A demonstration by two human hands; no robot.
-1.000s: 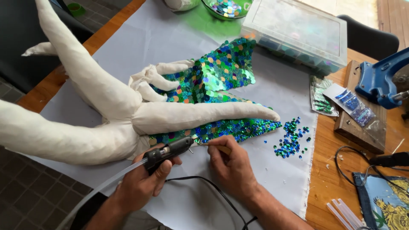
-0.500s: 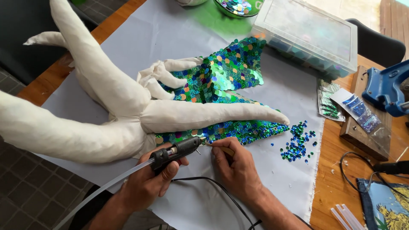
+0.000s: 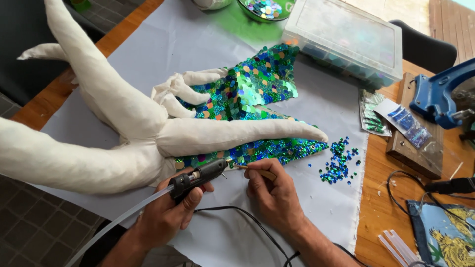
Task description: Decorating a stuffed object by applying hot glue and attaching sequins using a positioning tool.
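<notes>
**Glue gun and stick at the sequined edge**

Your left hand (image 3: 170,210) wraps its fingers tight around the black glue gun (image 3: 200,177), whose nozzle points at the near edge of the sequined fabric (image 3: 252,94). A clear glue stick (image 3: 118,220) trails out of the back of the gun toward you, and a black cord (image 3: 242,217) loops over the sheet just on your side of it.

Your right hand (image 3: 274,195) pinches a thin wooden stick (image 3: 255,170) between thumb and fingers, its tip just beside the nozzle at the same sequined edge.

The white stuffed fabric figure (image 3: 123,123) lies across the sequined fabric and covers much of it: 1 long limb stretches along the fabric's near edge, right above both hands, and a bunch of short limbs rests on its middle. That long limb stands between you and most of the sequins.

To the right of the sequined fabric, a scatter of loose blue and green sequins (image 3: 339,163) sits on the pale grey sheet (image 3: 148,54). Beyond the fabric stands a clear plastic box (image 3: 346,37) and a bowl of sequins (image 3: 264,9). Further right of the fabric, on the bare wooden desk (image 3: 381,217), lie small packets of sequins (image 3: 405,123) on a wooden block, a blue press tool (image 3: 438,96), and spare glue sticks (image 3: 398,247) at the near corner.
</notes>
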